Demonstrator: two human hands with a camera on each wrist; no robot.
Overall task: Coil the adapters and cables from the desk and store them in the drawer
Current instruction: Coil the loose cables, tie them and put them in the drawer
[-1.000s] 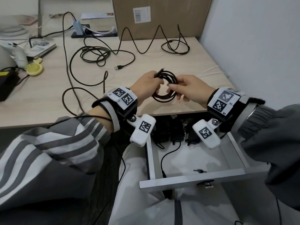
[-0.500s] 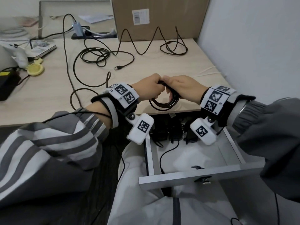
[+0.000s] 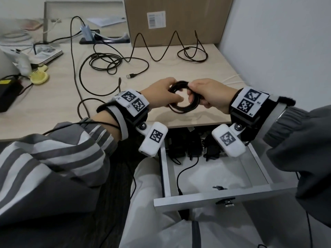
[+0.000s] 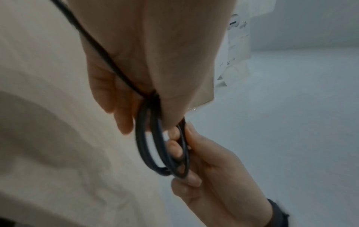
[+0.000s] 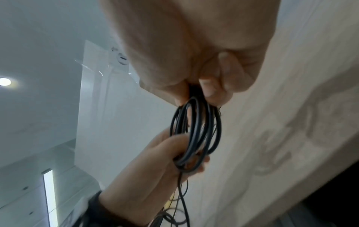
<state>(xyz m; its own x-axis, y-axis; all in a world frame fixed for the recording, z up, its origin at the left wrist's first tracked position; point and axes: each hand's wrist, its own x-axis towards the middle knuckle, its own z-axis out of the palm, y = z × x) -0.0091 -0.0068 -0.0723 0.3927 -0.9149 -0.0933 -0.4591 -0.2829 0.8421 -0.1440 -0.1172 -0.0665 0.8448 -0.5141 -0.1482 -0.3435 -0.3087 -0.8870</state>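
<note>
From the head camera, the left hand [image 3: 162, 94] and right hand [image 3: 211, 95] are both gripping a coiled black cable [image 3: 186, 102] over the desk [image 3: 53, 97], just behind the open drawer [image 3: 222, 197]. From the left wrist, the left fingers [image 4: 124, 116] are curling round the coil's top. From the right wrist, the right fingers [image 5: 211, 90] are pinching its upper loops.

My left hand [image 3: 161, 94] and right hand [image 3: 208, 94] meet above the near edge of the desk [image 3: 53, 104], each gripping one side of the coiled cable [image 3: 184, 104] between them, with the open drawer [image 3: 223, 196] below and in front of them. Adapters [image 3: 193, 147] lie at the back of the drawer, and one cable end [image 3: 180, 179] trails toward its front. Behind my hands, loose cables [image 3: 107, 63] lie on the middle of the desk, a cardboard box [image 3: 179, 20] stands at its back, and another cable [image 3: 193, 54] lies in front of the box at the right.
</note>
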